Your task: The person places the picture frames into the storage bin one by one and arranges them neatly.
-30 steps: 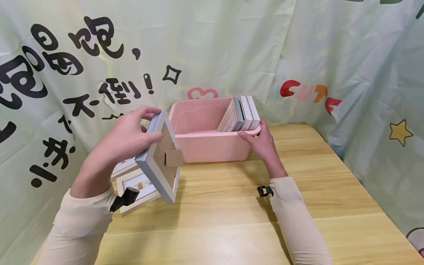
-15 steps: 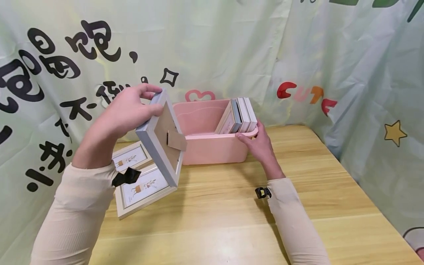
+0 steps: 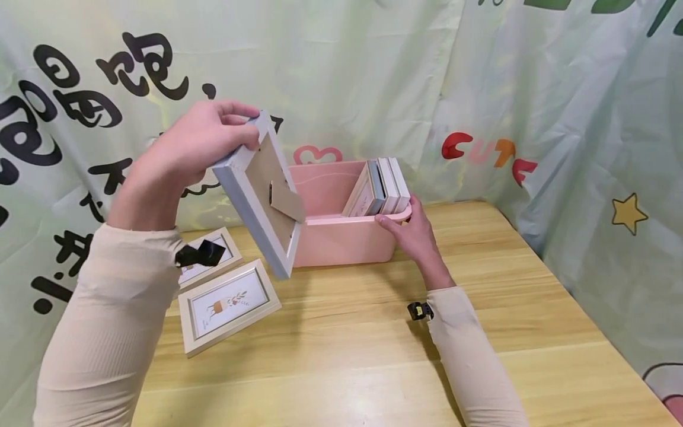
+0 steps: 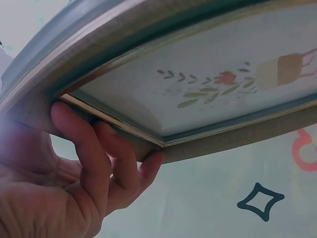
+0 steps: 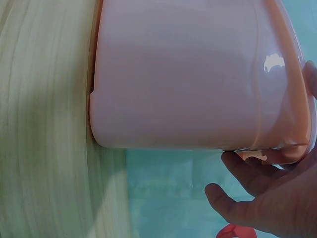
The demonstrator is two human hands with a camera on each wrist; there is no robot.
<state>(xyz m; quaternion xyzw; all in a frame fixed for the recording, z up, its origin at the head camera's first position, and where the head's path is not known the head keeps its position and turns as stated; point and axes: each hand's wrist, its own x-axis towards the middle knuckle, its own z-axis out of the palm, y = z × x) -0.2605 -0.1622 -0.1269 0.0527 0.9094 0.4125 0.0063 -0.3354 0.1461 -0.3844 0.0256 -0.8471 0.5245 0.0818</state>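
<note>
My left hand (image 3: 194,139) pinches a grey-blue picture frame (image 3: 264,178) by its upper edge, thumb on the back and fingers on the front. The frame hangs tilted above the table, left of a pink bin (image 3: 341,243), with its brown backing and stand towards the head camera. In the left wrist view, the front of this picture frame (image 4: 208,94) shows a plant drawing. My right hand (image 3: 416,237) holds the bin's rim at its right end. Several picture frames (image 3: 376,190) lean together upright inside the bin's right side.
Two cream picture frames lie face up on the wooden table at the left, the nearer frame (image 3: 229,302) beside the farther frame (image 3: 226,240). A printed curtain (image 3: 363,77) hangs behind the bin and along the sides.
My left hand has lifted the grey-blue picture frame higher, uncovering the cream frames on the table below. The right hand stays on the bin's rim.
</note>
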